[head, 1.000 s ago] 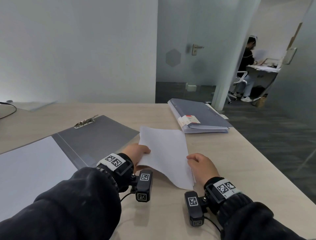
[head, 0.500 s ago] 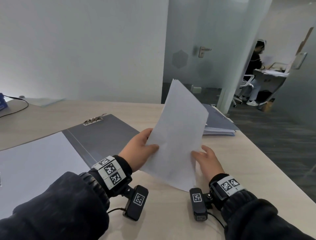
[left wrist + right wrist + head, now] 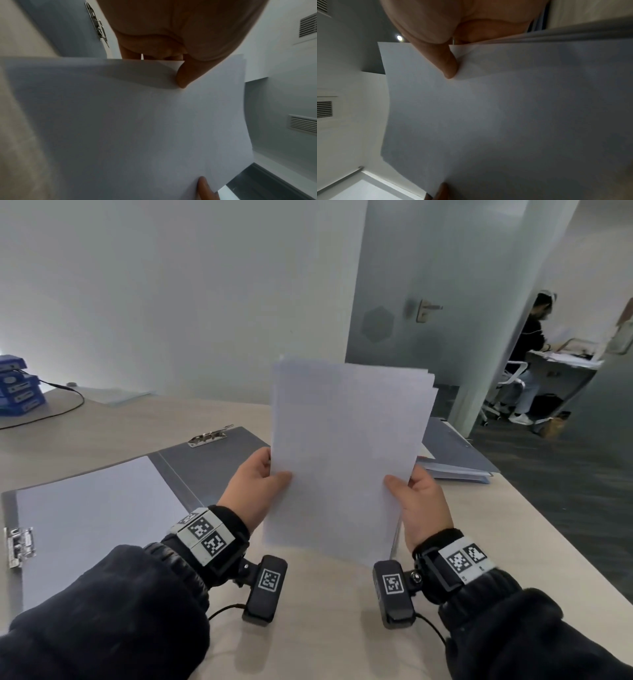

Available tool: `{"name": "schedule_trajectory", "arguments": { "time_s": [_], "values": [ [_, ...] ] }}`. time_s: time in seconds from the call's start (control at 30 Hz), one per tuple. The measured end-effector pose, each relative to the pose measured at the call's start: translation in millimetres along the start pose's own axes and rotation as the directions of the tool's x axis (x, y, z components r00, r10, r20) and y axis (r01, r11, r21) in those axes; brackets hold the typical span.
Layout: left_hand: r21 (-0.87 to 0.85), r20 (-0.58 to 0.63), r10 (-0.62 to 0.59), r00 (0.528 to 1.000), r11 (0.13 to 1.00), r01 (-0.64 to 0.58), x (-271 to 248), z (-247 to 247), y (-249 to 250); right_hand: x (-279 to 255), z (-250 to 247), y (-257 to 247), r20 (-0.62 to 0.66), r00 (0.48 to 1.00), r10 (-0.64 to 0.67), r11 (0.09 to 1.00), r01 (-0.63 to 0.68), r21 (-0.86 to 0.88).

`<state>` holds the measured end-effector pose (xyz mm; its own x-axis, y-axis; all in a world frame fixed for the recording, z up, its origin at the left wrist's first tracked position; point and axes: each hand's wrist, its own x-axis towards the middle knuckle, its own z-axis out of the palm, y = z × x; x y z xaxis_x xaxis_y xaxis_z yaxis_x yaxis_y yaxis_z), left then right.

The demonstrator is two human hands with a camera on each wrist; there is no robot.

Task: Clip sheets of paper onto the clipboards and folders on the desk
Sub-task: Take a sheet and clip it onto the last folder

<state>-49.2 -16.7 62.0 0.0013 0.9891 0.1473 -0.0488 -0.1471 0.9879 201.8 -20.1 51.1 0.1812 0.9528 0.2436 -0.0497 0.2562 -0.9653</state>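
I hold a thin stack of white paper sheets (image 3: 346, 453) upright over the desk, its lower edge near the desktop. My left hand (image 3: 260, 484) pinches the stack's left edge, thumb on the near face. My right hand (image 3: 416, 498) pinches the right edge the same way. Both wrist views are filled by the sheets (image 3: 137, 121) (image 3: 505, 121), with a thumb pressed on them. An open grey folder (image 3: 212, 460) lies to the left, its right half bare under a metal clip (image 3: 207, 435). Its left half carries white paper (image 3: 92, 508) under a second clip (image 3: 19, 546).
A closed grey folder (image 3: 455, 453) with papers lies at the desk's far right, partly hidden by the sheets. Blue boxes (image 3: 17, 388) and a black cable (image 3: 61, 409) sit at the far left. The desk edge (image 3: 548, 542) runs along the right. A person sits in the room beyond.
Both hands have lifted the sheets off the desk and turned them upright, square to me; half a second ago the stack still leaned aslant.
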Motion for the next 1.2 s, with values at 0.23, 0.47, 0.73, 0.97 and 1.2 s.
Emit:
{"name": "schedule_trajectory", "arguments": {
  "time_s": [0.23, 0.47, 0.73, 0.97, 1.2],
  "values": [
    [-0.066, 0.006, 0.084, 0.996, 0.994, -0.083, 1.1, -0.2, 5.8, 4.8, 6.9, -15.2, 0.049, 0.996, -0.075, 0.993, 0.07, 0.093],
    [-0.063, 0.032, 0.059, 0.998, 0.996, -0.056, -4.5, 4.4, -5.7, 0.4, 2.3, -3.8, 0.029, 0.999, -0.028, 0.998, 0.026, 0.061],
    [-0.091, -0.005, -0.01, 1.0, 0.996, 0.01, -1.0, 4.5, -12.9, -3.9, -0.3, 8.5, 0.071, 0.997, 0.011, 1.0, -0.012, 0.01],
    [0.292, 0.085, -0.132, 0.988, 0.951, 0.102, 11.6, -9.0, -4.4, -5.7, -6.5, 25.4, -0.033, 0.994, 0.1, 0.978, -0.104, -0.18],
    [0.978, -0.001, -0.471, 0.882, 0.183, 0.1, 48.6, -55.7, -21.7, 0.9, -16.1, 29.1, -0.114, 0.98, 0.162, 0.971, -0.179, -0.158]
  ]
}}
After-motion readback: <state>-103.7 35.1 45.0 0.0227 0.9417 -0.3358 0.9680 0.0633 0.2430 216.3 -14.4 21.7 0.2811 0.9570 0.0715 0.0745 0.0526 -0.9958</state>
